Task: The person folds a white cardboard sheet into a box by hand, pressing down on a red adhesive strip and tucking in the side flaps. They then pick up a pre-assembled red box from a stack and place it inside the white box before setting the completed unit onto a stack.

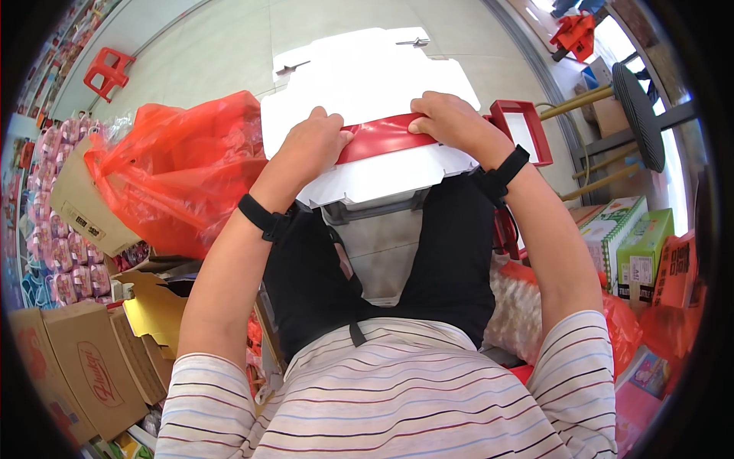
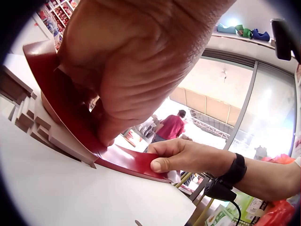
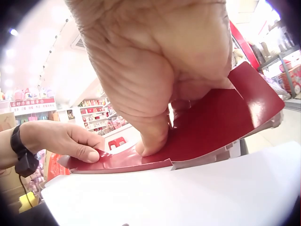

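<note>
A glossy red cardboard panel (image 1: 386, 138) lies across a stack of white die-cut cardboard sheets (image 1: 367, 84) in front of my knees. My left hand (image 1: 312, 141) grips the panel's left part, its thumb on the red face. On the right part, my right hand (image 1: 455, 122) holds on the same way, thumb pressed on top and fingers behind the far edge. The left wrist view shows the panel (image 2: 75, 108) curving upward at one end. In the right wrist view, the panel (image 3: 211, 122) bends along its length above the white sheets (image 3: 178, 193).
A shallow red box (image 1: 544, 141) with a white inside stands right of the sheets. Left of them bulges a red plastic bag (image 1: 191, 168). Cardboard cartons (image 1: 99, 375) fill the lower left, and a green box (image 1: 646, 245) is at the right. A red stool (image 1: 108, 73) stands farther off.
</note>
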Motion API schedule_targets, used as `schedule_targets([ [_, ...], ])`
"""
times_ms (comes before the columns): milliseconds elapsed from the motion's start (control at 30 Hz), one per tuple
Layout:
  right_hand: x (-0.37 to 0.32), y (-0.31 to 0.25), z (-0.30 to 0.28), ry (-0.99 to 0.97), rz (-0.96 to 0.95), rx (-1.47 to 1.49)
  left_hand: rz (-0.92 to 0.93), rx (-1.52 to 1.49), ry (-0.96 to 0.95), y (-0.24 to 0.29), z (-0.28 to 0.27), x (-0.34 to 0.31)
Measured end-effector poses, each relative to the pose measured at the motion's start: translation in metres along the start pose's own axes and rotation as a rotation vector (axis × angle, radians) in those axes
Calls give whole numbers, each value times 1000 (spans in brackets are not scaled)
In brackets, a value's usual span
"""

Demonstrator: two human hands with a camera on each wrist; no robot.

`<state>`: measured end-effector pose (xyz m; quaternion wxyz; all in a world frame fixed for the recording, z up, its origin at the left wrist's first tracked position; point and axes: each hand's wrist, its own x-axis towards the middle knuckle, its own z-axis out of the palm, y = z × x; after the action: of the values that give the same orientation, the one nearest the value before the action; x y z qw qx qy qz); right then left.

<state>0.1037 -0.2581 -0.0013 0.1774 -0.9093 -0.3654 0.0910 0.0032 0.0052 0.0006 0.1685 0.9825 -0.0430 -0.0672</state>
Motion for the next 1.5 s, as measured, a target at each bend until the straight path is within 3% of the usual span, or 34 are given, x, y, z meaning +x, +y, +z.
schedule_targets([
  [767,1,-7,-3,-4,62,8,-53,-18,80,7,3,-7],
  [867,1,-7,-2,-1,58,10,133,113,280,7,8,-15],
  [1133,-1,-7,-4,25,85,101,341,122,263,6,10,-27],
  [1233,-11,-6,0,283,-138,-128,396,215,257,3,15,-25],
  [1433,-33,-15,6,245,-298,-58,471,235,301,-5,17,-19],
  [1500,-30,-13,7,244,-258,-106,484,190,335,-7,15,-17],
])
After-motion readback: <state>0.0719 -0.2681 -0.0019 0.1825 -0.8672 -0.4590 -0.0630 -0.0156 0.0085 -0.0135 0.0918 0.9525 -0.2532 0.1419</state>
